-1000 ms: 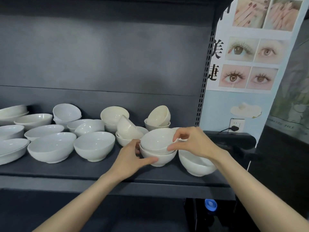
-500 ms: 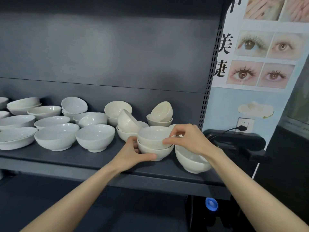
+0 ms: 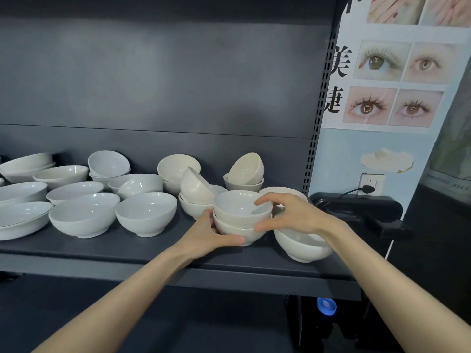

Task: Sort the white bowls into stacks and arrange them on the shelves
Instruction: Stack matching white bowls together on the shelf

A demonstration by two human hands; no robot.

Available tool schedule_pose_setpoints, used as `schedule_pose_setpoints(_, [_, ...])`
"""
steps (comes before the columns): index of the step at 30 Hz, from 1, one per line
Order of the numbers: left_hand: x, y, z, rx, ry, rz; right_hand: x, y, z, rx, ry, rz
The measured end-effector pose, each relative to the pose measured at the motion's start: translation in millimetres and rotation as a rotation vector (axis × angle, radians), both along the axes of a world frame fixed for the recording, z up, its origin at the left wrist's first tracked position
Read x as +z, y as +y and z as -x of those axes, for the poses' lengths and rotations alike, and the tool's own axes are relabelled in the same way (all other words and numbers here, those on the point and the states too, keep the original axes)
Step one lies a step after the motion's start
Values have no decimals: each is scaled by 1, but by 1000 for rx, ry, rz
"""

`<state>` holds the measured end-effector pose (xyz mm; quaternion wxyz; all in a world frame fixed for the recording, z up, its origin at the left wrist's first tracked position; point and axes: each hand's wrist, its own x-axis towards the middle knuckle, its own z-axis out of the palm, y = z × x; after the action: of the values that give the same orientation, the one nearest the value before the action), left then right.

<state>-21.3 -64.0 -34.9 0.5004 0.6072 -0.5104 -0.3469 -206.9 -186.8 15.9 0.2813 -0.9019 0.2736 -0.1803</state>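
A two-bowl stack (image 3: 242,212) on the shelf (image 3: 114,250) is gripped from both sides. The left hand (image 3: 209,235) is cupped round the lower bowl (image 3: 237,231); the right hand (image 3: 298,215) is arched over the upper rim, thumb below.

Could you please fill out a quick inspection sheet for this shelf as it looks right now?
Surface: dark shelf, bowls spread along it.
Job's things: two-bowl stack upright near the front; wide bowls loose at left; tilted bowl leaning in another at the back; large bowl at right.
Clutter: nothing seen.
Hands: left hand grips the stack's lower bowl; right hand holds its right side, fingers over the top rim.
Cables: black cable plugged into wall socket.
Surroundings: eye poster, black device, blue cap below the shelf.
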Motion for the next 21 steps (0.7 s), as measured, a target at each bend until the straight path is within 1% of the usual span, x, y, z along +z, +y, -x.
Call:
schedule_pose_setpoints(8, [-6, -2, -5, 67, -1, 1, -4, -3, -3, -54, -132, -81])
schedule_pose_setpoints(14, [-2, 0, -5, 90, 38, 51, 1, 1, -5, -51, -192, -158])
schedule_pose_setpoints(21, [23, 3, 2, 131, 46, 135, 25, 9, 7, -71, -272, -119])
